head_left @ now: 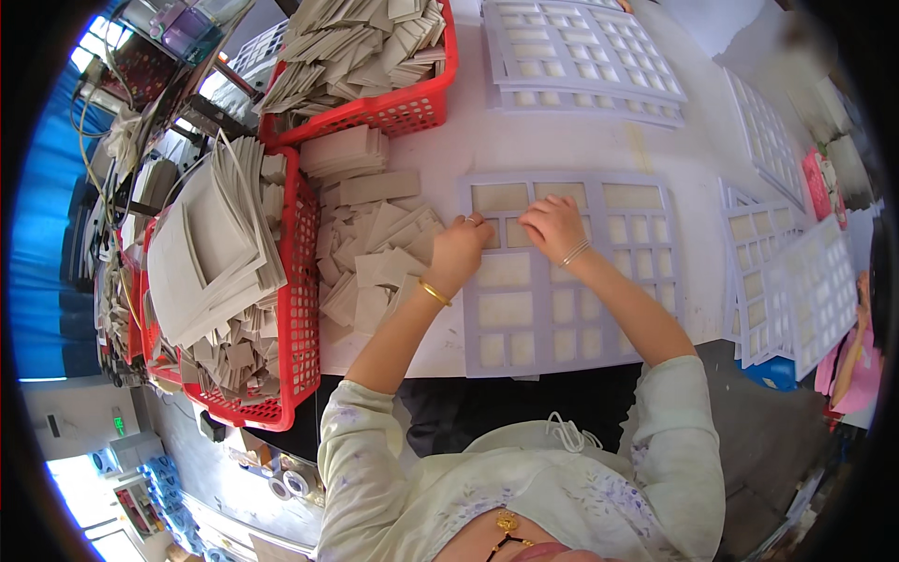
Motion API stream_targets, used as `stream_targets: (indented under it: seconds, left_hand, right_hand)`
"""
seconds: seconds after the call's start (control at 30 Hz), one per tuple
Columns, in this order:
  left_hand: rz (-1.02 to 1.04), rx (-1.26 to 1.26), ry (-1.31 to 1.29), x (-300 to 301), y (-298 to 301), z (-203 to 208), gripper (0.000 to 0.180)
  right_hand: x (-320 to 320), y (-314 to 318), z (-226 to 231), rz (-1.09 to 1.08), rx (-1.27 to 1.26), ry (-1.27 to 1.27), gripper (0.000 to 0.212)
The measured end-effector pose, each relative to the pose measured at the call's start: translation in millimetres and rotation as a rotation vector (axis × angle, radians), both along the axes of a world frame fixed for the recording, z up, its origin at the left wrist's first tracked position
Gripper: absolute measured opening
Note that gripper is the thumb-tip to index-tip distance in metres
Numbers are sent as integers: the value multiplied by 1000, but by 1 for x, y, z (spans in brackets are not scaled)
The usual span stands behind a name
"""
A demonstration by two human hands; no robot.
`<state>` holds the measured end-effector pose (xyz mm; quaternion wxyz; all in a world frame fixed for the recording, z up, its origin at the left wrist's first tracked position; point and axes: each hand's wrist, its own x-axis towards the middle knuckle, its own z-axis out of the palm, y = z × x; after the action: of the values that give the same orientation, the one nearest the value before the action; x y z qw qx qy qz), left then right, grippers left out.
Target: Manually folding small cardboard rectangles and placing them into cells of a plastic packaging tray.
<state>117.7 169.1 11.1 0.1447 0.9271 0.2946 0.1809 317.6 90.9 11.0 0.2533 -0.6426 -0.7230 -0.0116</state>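
Note:
A white grid panel [541, 309] with rectangular openings of several sizes lies flat on the table before me. Greyish card shows inside many of its openings. My left hand [459, 248] is at the panel's left edge, its fingers drawn together by a small opening in the upper left. My right hand [554, 228] rests just to the right, fingers curled down onto the panel near the same row. Whatever is under the fingertips is too small or hidden to tell. Beside my left hand spreads a loose heap of grey card pieces [375, 248].
Red plastic baskets full of card pieces stand at the left [302, 309] and the far left [403, 110]. A neat card stack [344, 155] lies between them and the panel. More white grid panels are stacked at the back [585, 56] and lean at the right [763, 253]. Another person's arm [850, 351] shows at the far right.

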Motion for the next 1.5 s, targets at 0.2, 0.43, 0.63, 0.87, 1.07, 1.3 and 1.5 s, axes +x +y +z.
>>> stream_targets:
  seconds: [0.2,0.43,0.63,0.87,1.07,1.3,1.5]
  left_hand:
    - [-50,58,46,-10,-16,19,24]
    - [-187,16,-256,-94,-97,104,25]
    - [329,233,-359,-215,-78,160,15]
    - [890,-64,-29,-360,-40,142,15]
    - [779,-229,229,-368,-34,108,16]
    - [722,-220,354,-376,-32,102,15]
    - [674,-165,339,-384,-37,100,14]
  right_hand:
    - [-11,-9,-4,36,-126,-99,7]
    - [-24,7,18,37,-523,-313,14]
    - [-8,-1,23,114,-474,-234,15]
    - [-11,1,24,125,-457,-184,12]
    - [-13,3,24,90,-505,-243,11]
    - [-15,-3,26,103,-479,-223,15]
    - [-14,-2,24,86,-485,-228,16]
